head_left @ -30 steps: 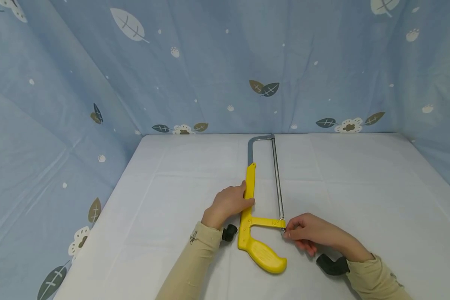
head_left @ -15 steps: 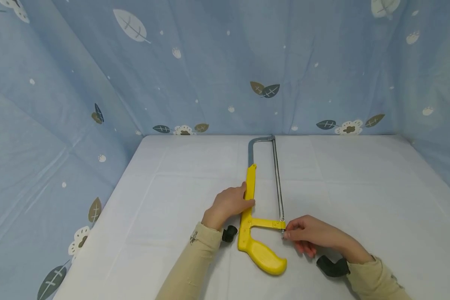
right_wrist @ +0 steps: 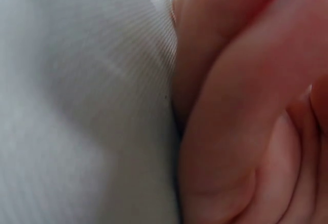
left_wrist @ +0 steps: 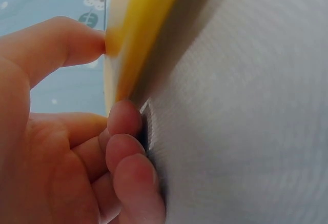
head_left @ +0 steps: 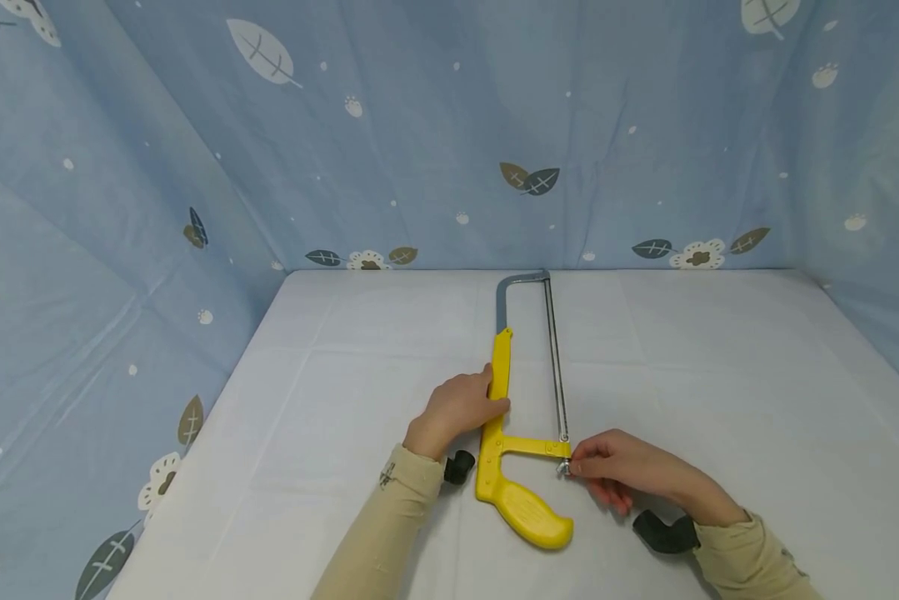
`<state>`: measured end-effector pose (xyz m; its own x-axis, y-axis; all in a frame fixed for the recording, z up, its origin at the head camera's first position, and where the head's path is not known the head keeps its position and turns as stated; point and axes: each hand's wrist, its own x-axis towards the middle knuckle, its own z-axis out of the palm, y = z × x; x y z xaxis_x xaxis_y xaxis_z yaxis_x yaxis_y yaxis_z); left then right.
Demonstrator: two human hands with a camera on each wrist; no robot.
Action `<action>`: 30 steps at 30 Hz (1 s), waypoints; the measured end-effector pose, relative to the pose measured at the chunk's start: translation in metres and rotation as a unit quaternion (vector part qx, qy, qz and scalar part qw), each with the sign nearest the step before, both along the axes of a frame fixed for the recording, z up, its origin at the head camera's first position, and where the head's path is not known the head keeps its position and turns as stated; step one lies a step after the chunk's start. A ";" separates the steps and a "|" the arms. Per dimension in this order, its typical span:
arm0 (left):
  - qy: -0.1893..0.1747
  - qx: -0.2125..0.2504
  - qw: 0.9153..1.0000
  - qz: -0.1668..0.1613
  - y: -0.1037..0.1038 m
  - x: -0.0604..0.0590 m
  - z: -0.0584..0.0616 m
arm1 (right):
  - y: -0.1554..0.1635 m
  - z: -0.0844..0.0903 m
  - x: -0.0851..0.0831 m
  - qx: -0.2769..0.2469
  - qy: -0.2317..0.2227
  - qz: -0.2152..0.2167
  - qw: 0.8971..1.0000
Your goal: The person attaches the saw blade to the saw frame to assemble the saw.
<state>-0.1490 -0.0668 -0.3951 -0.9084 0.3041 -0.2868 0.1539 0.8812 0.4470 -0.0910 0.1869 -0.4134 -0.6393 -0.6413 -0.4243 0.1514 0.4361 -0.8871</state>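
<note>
In front of me, a white tablecloth (head_left: 734, 358) is lying, a little wrinkly. Behind it, a blue curtain (head_left: 419, 158) is hanging, and I am seeing pale and dark leaves (head_left: 542, 182), white flowers (head_left: 700, 254) and little paw prints (head_left: 353, 107) on it.

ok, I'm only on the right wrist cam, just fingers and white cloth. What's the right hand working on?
Observer: From the head view, the right hand pinches what looks like a silver wing nut at the crossbar end of a hacksaw.
Operator: Anything steadying the saw?
Observer: Yes, the left hand holds its yellow frame, farther out than the crossbar.
Operator: Which way does it lie?
Observer: Yellow grip at the near end, grey frame tip toward the table's far edge.
</note>
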 end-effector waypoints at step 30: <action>0.007 -0.016 1.000 -0.003 0.002 0.001 0.000 | -0.001 -0.002 0.000 0.007 -0.007 -0.020 1.000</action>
<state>-0.1484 -0.0653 -0.3949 -0.9107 0.3004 -0.2835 0.1652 0.8940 0.4164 -0.0907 0.1859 -0.4151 -0.6579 -0.6095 -0.4423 0.1819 0.4414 -0.8787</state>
